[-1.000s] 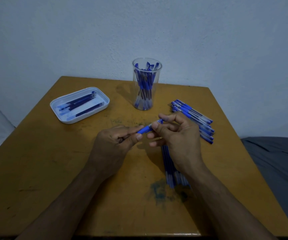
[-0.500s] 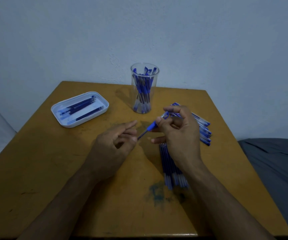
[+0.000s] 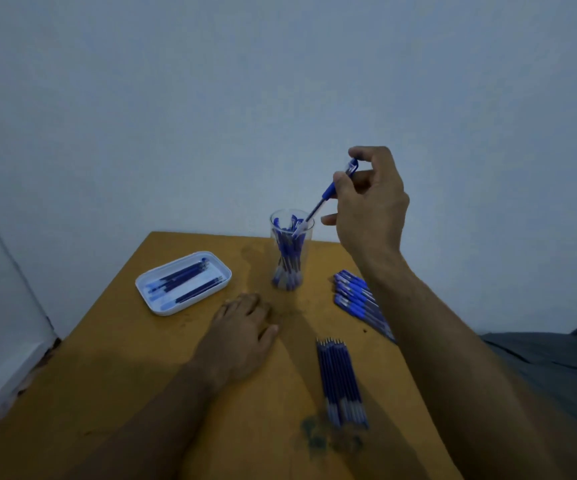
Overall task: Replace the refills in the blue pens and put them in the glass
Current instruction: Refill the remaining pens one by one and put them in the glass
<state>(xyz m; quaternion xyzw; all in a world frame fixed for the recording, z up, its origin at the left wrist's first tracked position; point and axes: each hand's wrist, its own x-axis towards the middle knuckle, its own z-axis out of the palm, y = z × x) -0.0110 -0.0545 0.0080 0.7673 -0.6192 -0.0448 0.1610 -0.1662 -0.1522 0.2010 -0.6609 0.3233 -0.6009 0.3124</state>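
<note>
Overhead, right hand [image 3: 366, 206] pinches a blue pen [image 3: 328, 194], tip inside glass [image 3: 290, 251].

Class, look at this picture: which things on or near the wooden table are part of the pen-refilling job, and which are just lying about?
Part of the job:
- blue pen held by the right hand
- clear glass of blue pens
- row of blue pens on the table
- bundle of dark blue refills
- white plastic tray with refills

Just lying about:
- grey cloth beside the table
- left hand, resting idle on the wooden table
</note>
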